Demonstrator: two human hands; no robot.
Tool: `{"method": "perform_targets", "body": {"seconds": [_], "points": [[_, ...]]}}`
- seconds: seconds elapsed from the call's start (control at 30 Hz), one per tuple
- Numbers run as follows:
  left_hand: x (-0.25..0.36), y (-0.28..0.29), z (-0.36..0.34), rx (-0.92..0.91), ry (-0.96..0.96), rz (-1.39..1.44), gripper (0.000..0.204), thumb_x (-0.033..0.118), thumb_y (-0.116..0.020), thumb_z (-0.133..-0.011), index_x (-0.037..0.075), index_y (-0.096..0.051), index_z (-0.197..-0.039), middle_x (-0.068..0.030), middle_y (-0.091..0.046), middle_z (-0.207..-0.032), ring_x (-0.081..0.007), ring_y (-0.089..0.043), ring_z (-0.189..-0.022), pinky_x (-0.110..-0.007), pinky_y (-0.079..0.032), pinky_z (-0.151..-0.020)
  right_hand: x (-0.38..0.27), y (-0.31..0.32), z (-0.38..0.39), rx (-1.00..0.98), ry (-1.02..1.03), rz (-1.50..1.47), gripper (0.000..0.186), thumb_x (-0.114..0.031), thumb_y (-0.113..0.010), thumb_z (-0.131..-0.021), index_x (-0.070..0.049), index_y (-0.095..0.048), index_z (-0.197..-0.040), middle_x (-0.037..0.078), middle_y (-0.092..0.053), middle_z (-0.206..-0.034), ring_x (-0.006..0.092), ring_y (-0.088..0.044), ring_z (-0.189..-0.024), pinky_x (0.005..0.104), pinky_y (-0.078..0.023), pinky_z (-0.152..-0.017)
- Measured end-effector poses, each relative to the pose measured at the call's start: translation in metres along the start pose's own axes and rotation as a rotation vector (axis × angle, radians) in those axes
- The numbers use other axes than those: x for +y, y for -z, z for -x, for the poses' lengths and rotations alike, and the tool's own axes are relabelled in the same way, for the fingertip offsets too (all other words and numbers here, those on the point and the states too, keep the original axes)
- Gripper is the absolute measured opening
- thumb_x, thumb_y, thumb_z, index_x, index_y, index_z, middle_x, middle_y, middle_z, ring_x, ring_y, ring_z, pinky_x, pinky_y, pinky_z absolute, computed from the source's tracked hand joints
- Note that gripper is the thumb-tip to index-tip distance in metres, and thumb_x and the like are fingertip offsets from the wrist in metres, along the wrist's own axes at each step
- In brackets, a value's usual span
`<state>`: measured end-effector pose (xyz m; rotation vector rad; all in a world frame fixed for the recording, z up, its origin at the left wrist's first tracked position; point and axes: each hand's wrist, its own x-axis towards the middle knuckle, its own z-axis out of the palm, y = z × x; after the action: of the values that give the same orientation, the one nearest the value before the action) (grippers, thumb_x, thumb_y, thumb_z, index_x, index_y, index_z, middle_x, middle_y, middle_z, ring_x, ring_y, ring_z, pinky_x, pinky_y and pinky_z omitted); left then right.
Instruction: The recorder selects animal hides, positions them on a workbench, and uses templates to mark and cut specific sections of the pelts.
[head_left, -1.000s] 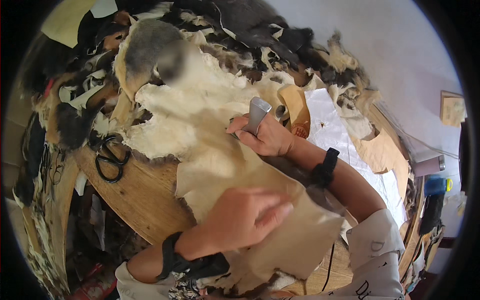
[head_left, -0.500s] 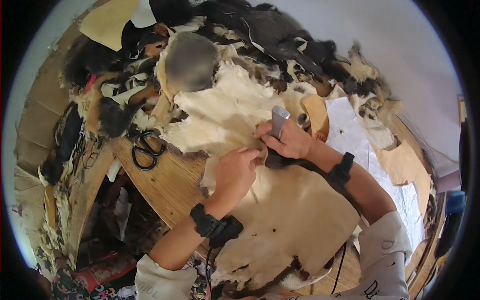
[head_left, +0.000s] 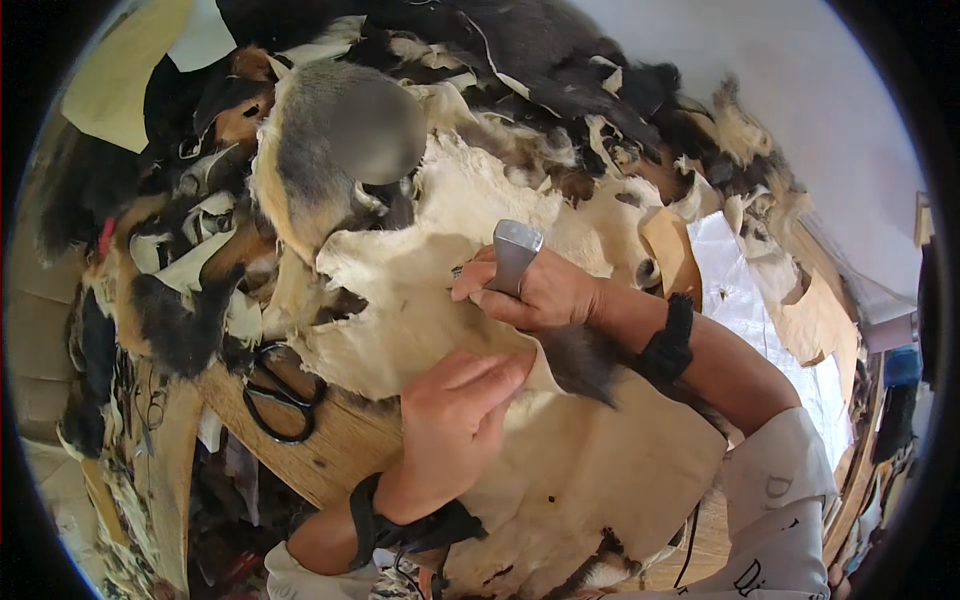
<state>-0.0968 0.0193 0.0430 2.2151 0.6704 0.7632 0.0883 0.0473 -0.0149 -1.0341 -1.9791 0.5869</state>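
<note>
A large pale hide lies skin side up over the wooden board, joined by or overlapping a second cream pelt farther off. My left hand is closed on the raised edge of the hide, thumb and fingers pressed together. Beside it, on the right, my right hand grips a tool with a flat silver handle that stands upright. Its working end is hidden by my fingers. Dark fur shows under the lifted edge, between the two hands.
Black-handled scissors rest on the wooden board at left. Fur scraps pile up at the far left and back. White sheeting and tan paper pieces lie at right. A yellow pattern sheet sits far left.
My right hand has moved left with the silver-handled tool. My left hand has shifted slightly and still pinches the hide; more dark fur shows at the lifted edge. The view has shifted.
</note>
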Motion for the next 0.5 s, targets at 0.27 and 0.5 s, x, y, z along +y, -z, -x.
{"method": "perform_targets", "body": {"seconds": [0.27, 0.5], "points": [[-0.008, 0.032, -0.008, 0.011, -0.104, 0.136, 0.036, -0.008, -0.058, -0.063, 0.005, -0.065, -0.096, -0.0081, -0.063, -0.081, -0.0226, -0.059, -0.067, -0.029, -0.046, -0.055, 0.005, -0.019, -0.045, 0.020, -0.033, 0.010, 0.019, -0.014, -0.052, -0.075, -0.003, -0.059, -0.089, 0.015, -0.060, -0.079, 0.0339, -0.058, -0.071, 0.0382, -0.048, -0.067], [-0.005, 0.052, -0.011, 0.020, -0.069, 0.114, 0.035, -0.011, -0.056, -0.060, 0.004, -0.065, -0.091, -0.0075, -0.063, -0.080, -0.0226, -0.060, -0.070, -0.030, -0.048, -0.058, 0.009, -0.025, -0.045, 0.050, -0.092, -0.082, 0.019, -0.016, -0.049, -0.077, -0.006, -0.058, -0.090, 0.014, -0.059, -0.082, 0.0324, -0.058, -0.077, 0.0375, -0.046, -0.072]]}}
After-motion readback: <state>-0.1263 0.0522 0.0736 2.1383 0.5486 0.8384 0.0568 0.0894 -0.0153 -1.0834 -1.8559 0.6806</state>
